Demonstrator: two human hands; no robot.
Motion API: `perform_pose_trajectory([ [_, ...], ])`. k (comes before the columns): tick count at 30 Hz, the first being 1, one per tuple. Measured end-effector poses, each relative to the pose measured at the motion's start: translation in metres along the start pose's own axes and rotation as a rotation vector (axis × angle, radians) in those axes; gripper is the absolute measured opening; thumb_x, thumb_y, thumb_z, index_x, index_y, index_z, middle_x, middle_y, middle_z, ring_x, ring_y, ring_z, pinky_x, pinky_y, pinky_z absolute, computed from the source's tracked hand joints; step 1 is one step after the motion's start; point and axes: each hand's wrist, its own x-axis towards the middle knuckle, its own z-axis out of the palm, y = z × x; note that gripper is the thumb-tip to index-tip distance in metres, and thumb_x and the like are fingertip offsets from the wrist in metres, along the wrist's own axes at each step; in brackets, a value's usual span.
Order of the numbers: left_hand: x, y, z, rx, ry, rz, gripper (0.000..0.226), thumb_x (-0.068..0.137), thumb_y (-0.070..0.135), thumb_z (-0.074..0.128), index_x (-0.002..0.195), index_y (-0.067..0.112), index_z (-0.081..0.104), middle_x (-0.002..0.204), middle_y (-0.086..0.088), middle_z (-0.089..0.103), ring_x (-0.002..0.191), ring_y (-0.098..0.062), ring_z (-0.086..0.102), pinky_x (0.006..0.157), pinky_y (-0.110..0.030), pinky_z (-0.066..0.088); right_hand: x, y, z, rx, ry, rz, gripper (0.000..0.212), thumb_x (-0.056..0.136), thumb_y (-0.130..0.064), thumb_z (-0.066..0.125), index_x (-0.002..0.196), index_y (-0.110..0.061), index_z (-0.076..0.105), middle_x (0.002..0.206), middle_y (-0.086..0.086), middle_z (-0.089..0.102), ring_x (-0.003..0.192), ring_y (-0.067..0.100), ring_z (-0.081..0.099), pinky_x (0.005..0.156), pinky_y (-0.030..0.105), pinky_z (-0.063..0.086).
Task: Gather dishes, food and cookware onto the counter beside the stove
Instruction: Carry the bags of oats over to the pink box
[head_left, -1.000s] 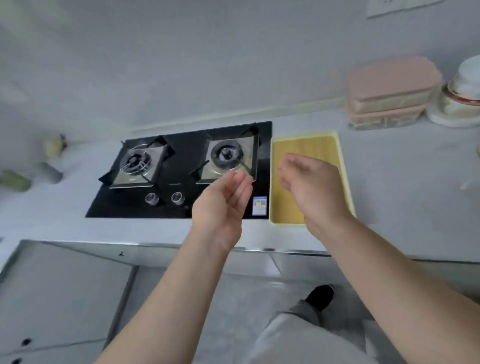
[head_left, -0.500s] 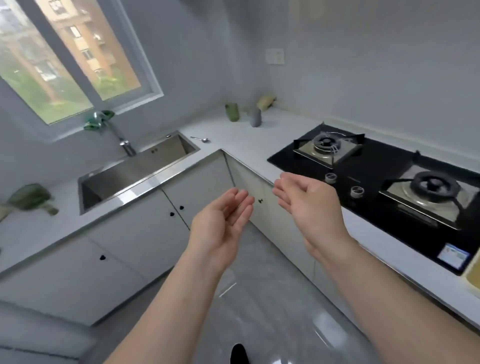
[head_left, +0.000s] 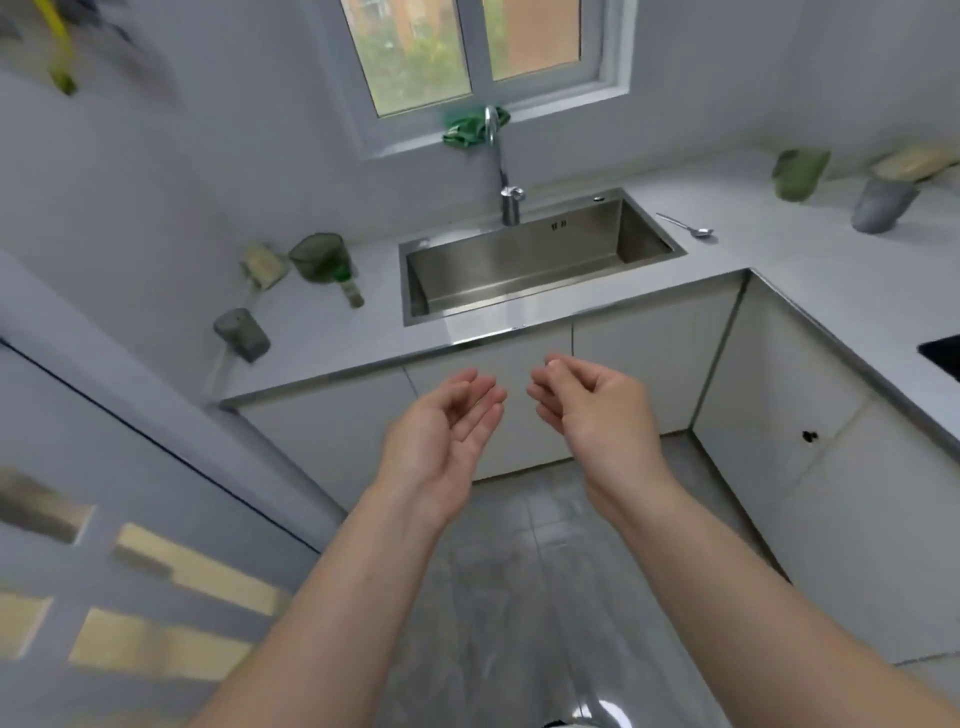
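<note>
Where counter (head_left: 779, 249) turns — spoon (head_left: 685, 226) nr sink (head_left: 519, 260).

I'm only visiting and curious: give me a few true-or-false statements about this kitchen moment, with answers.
1. Both hands hold nothing. True: the left hand and right hand are bare, fingers relaxed.
2. The spoon lies inside the sink. False: it lies on the counter, to the right of the sink.
3. A green cloth hangs on the tap. True.
4. The right hand grips the grey cup. False: that cup stands on the counter at far right, apart from both hands.
</note>
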Motion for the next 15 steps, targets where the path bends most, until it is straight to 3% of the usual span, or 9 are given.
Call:
perform_pose_trajectory([
  [2,0.026,0.029,-0.015,-0.022,0.024,0.002,0.020,0.099,0.001,0.048,0.111,-0.002,0.063,0.089,-0.014,0.075,0.081,-0.023,0.075,0.074,-0.029,0.058,0.022,0.003,0.039,-0.014,-0.042,0.018,0.013,0.100,-0.019,0.057,0.100,-0.023,0.070,0.094,-0.001,0.075,0.097,0.012,0.072,0.095,0.036,0.056],
  [4,0.050,0.051,-0.027,-0.045,0.052,0.025,0.020,0.099,0.002,0.050,0.112,-0.002,0.064,0.092,-0.014,0.075,0.086,-0.024,0.074,0.078,-0.030,0.058,0.045,0.007,0.069,-0.039,-0.075,0.036,0.021,0.100,-0.020,0.059,0.116,-0.015,0.069,0.097,-0.001,0.076,0.096,0.011,0.072,0.096,0.037,0.056],
  [6,0.082,0.072,-0.038,-0.064,0.099,0.066,0.020,0.098,0.001,0.052,0.112,-0.001,0.065,0.093,-0.014,0.076,0.090,-0.025,0.074,0.080,-0.030,0.059,0.076,0.011,0.103,-0.039,-0.107,0.048,0.025,0.098,-0.021,0.060,0.120,-0.014,0.069,0.098,-0.001,0.076,0.097,0.011,0.072,0.096,0.037,0.056],
  [10,0.145,0.104,-0.055,-0.071,0.213,0.114,0.017,0.096,0.000,0.055,0.107,-0.001,0.068,0.092,-0.013,0.077,0.091,-0.026,0.075,0.078,-0.030,0.060,0.139,0.023,0.169,-0.047,-0.173,0.060,0.016,0.097,-0.019,0.060,0.088,-0.027,0.071,0.093,0.007,0.076,0.094,0.024,0.072,0.093,0.045,0.057],
  [11,0.162,0.113,-0.058,-0.066,0.229,0.119,0.017,0.096,0.000,0.055,0.107,0.000,0.068,0.093,-0.013,0.077,0.090,-0.026,0.075,0.077,-0.030,0.059,0.156,0.026,0.185,-0.029,-0.186,0.072,0.016,0.097,-0.018,0.060,0.088,-0.027,0.070,0.093,0.007,0.076,0.094,0.022,0.072,0.094,0.044,0.057],
  [13,0.198,0.136,-0.061,-0.052,0.269,0.138,0.018,0.096,0.000,0.054,0.107,0.000,0.068,0.093,-0.013,0.077,0.089,-0.024,0.076,0.077,-0.030,0.059,0.194,0.033,0.216,-0.005,-0.213,0.085,0.012,0.097,-0.017,0.061,0.104,-0.019,0.071,0.097,0.004,0.076,0.095,0.015,0.073,0.094,0.039,0.057],
  [15,0.230,0.160,-0.062,-0.033,0.334,0.165,0.018,0.096,0.000,0.053,0.107,0.002,0.068,0.091,-0.011,0.077,0.086,-0.022,0.076,0.075,-0.029,0.059,0.230,0.034,0.243,-0.008,-0.240,0.086,0.021,0.097,-0.016,0.061,0.116,-0.011,0.069,0.098,0.002,0.075,0.095,0.012,0.072,0.093,0.037,0.057],
])
